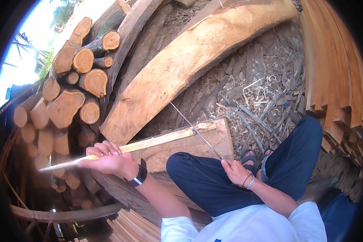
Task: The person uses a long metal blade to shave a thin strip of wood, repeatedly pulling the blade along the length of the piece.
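My left hand (109, 158) is closed round a long pale strip of wood (161, 142) near its thin left end. From there the strip runs to the right along the upper edge of a wide plank (149, 156). Low and right of centre, my right hand (234, 171) is closed on the near end of a long, thin, dark tool (205, 141), which looks like a blade seen edge-on. It slants up and left across the strip; whether it touches the wood I cannot tell. Its grip is hidden in my fingers.
A big curved slab (189, 60) lies beyond the strip. Cut logs (83, 60) are stacked at the left, and long brown boards (330, 60) at the right. Shavings and sticks (250, 121) litter the ground. My bent legs (201, 181) are close below the tool.
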`<state>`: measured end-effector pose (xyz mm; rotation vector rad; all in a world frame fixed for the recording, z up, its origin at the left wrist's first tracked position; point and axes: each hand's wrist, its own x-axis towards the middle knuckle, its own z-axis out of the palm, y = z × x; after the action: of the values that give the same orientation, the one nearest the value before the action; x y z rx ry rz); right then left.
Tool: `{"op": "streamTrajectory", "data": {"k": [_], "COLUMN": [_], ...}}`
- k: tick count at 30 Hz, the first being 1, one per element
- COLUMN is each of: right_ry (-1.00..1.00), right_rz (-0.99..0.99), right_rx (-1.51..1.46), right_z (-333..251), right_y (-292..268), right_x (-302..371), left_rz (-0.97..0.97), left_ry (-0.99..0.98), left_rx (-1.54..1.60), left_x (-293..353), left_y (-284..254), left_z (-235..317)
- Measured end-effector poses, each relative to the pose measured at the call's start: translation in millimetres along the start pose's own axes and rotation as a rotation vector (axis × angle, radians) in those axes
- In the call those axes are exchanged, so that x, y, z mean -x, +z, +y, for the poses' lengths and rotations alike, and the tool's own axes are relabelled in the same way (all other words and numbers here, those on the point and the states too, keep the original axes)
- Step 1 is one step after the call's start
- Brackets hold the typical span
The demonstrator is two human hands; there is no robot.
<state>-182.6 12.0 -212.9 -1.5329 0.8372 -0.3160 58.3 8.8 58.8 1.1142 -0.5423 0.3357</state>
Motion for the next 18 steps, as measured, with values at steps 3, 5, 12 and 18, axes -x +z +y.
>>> {"op": "streamTrajectory", "data": {"k": [3,5,12,18], "right_ry": [0.036,0.031,0.186,0.196], "right_rz": [-0.001,-0.016,-0.109,-0.161], "right_rx": [-0.020,-0.103,-0.328,-0.484], "right_z": [8.1,4.2,-8.7,-14.3], "right_y": [4.2,1.8,-17.9,-9.4], "right_x": [-0.6,1.6,1.2,3.0], "left_rz": [0.008,-0.011,-0.259,-0.213], "left_ry": [0.000,0.024,0.158,0.219], "left_rx": [-0.012,-0.032,-0.058,0.002], "left_x": [5.3,6.8,20.0,16.6], "left_y": [6.2,7.1,28.2,26.3], "left_z": [5.0,4.0,5.1,1.1]}}
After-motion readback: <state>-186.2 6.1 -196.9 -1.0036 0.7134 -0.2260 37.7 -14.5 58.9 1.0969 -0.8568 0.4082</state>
